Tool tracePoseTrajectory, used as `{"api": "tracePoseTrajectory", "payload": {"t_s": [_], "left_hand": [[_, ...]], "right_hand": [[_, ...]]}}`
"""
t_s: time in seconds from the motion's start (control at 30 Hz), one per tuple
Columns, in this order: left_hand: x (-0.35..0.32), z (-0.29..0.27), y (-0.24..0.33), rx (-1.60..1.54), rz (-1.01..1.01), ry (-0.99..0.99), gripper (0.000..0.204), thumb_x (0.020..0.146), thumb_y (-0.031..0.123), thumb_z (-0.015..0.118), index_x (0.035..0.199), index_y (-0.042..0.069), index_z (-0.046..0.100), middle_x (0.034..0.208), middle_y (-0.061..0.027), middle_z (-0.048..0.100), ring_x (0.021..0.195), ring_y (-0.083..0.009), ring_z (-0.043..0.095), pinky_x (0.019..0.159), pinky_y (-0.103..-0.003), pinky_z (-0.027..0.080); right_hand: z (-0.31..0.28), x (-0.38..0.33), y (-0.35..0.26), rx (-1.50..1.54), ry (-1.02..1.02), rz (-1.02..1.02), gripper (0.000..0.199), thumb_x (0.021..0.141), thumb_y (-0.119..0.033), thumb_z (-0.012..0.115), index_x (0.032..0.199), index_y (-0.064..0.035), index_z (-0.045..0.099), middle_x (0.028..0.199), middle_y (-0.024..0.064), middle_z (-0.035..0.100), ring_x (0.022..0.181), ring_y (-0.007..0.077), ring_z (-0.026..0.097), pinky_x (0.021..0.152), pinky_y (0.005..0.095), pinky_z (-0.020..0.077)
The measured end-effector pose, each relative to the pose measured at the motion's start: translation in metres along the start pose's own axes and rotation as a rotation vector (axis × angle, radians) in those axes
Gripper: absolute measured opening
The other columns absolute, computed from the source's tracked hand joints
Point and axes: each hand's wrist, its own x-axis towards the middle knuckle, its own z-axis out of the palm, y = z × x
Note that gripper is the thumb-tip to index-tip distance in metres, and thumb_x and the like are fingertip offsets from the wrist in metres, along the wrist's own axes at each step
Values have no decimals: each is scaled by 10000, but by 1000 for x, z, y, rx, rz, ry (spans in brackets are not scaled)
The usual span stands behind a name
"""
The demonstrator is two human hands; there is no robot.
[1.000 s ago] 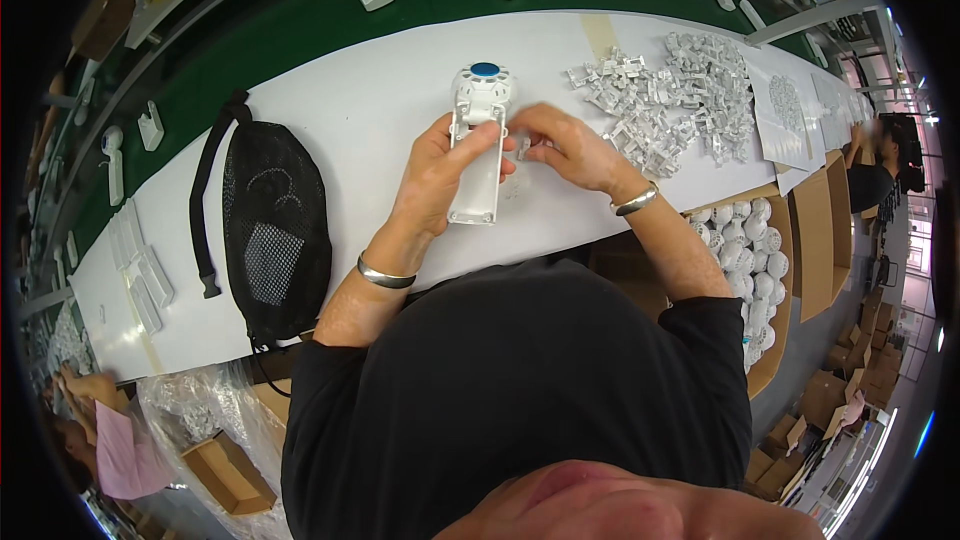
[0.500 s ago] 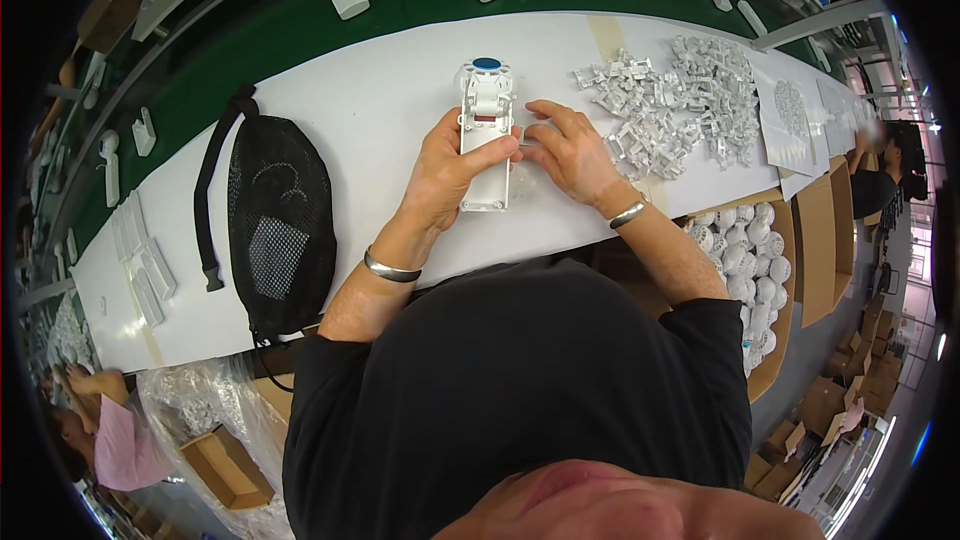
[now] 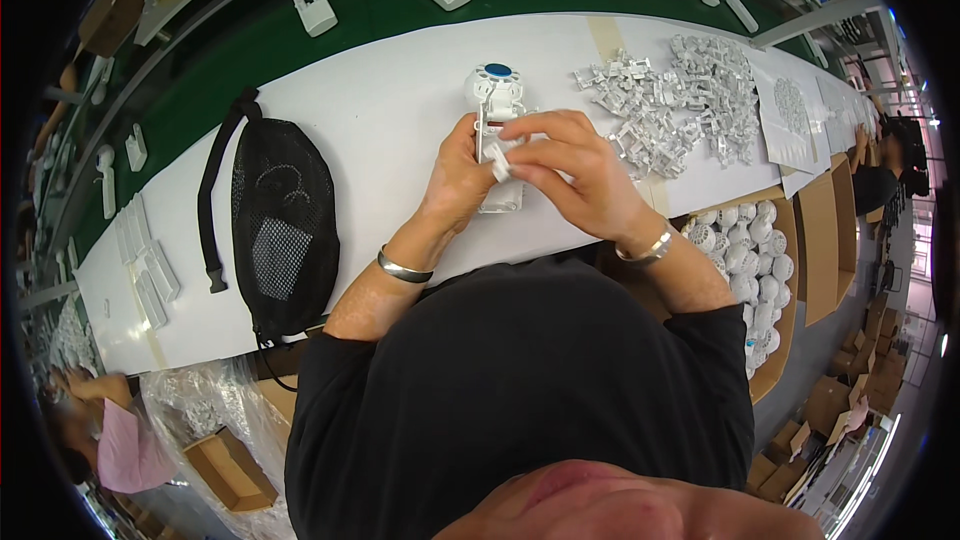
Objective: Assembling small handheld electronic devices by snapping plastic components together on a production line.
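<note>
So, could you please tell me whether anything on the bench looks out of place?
Perhaps the black mesh bag: it lies on the white work surface, unlike the pale plastic parts laid out there. I see no damage on the white housing in the left hand, though the right hand partly covers it.

Left hand [image 3: 460,180] curled, right hand [image 3: 578,165] half-curled just beside it, forearms [image 3: 372,298] angled inward
</note>
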Motion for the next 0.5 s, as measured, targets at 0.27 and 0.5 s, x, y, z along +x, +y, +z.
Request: {"api": "tracePoseTrajectory", "payload": {"t_s": [0.27,0.5], "left_hand": [[0,9,-9,29,42,-6,462,752,41,716,1158,7,499,986,-100,606,860,-152,590,764,-246,483],[-1,3,-15,177,178,-8,494,747,71,714,1177,8,479,1023,-111,591,924,-176,572,814,-285,468]], "right_hand": [[23,11,18,-432,239,-162,124,755,1,648,857,-68,664,1089,37,659,1056,239,562,928,342,395],[30,14,20,-454,289,-237,120,738,-4,643,831,-80,646,1103,36,657,1109,245,536,956,364,358]]}}
